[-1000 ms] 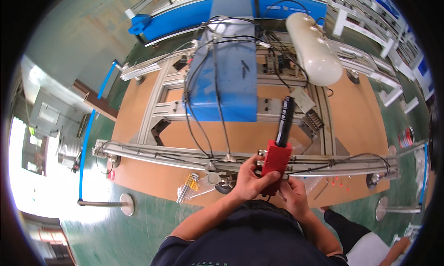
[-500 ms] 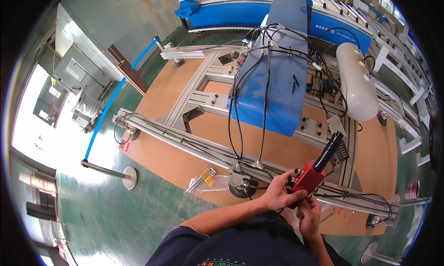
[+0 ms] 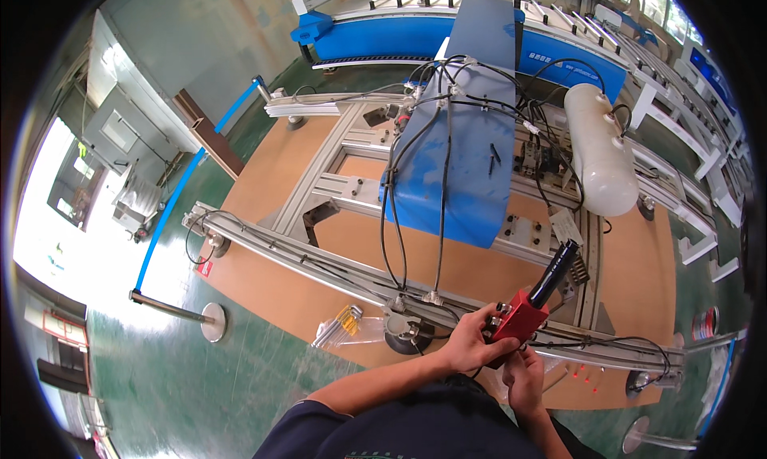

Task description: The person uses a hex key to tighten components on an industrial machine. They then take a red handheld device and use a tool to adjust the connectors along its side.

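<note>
My left hand [image 3: 471,349] is wrapped round a red box-shaped device [image 3: 521,318], thumb across its near side. A black cylinder [image 3: 554,274] sticks up and to the right from its far end, and small metal fittings [image 3: 501,308] sit on its left side. Close below it, my right hand [image 3: 526,379] is closed with fingertips pinched together at the underside. What those fingertips grip, if anything, is hidden. Just past my hands runs the near aluminium rail [image 3: 319,261] of a large frame with black suction cups [image 3: 407,339].
A blue beam [image 3: 455,163] with loose black cables crosses the frame, beside a white tank [image 3: 599,151]. Brown board [image 3: 264,287] covers the floor beneath. A bag of yellow-held hex keys [image 3: 346,323] lies at left; barrier posts [image 3: 212,321] stand around.
The whole scene has shifted slightly left and down in view. Both hands keep their hold at the red device, with little change in grip.
</note>
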The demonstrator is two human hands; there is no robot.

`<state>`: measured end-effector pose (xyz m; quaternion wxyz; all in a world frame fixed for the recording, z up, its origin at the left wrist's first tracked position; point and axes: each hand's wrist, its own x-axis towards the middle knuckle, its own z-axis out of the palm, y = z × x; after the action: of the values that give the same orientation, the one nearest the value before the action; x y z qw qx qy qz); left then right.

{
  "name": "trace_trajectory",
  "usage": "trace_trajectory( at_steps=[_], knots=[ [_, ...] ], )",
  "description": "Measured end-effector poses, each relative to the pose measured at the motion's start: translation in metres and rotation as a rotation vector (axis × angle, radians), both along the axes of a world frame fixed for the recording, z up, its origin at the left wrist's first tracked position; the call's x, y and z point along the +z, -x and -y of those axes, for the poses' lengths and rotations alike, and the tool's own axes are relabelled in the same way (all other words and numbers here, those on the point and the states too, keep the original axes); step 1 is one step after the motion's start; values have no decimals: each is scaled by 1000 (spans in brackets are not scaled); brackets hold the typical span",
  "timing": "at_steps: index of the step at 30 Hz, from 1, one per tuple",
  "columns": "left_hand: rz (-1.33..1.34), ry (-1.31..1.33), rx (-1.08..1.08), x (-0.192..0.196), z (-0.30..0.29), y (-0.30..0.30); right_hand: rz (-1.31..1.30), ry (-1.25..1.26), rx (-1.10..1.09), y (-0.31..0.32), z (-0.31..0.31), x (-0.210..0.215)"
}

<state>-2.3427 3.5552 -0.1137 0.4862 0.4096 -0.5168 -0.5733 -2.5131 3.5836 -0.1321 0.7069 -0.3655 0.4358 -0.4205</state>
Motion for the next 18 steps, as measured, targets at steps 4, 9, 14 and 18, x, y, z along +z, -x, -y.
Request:
trace_trajectory(
  at_steps=[4, 9, 14, 18],
  knots=[
    [-1, 30, 34, 1, 0, -1, -41, 31, 6, -2, -4, 0],
    [-113, -8, 16, 8, 2, 2, 33, -93, -3, 0, -2, 7],
    [61, 148, 10, 8, 3, 4, 197, -316, 56, 8, 2, 7],
    [56, 159, 2, 2, 1, 7, 329, -363, 52, 9, 1, 2]
  ],
)
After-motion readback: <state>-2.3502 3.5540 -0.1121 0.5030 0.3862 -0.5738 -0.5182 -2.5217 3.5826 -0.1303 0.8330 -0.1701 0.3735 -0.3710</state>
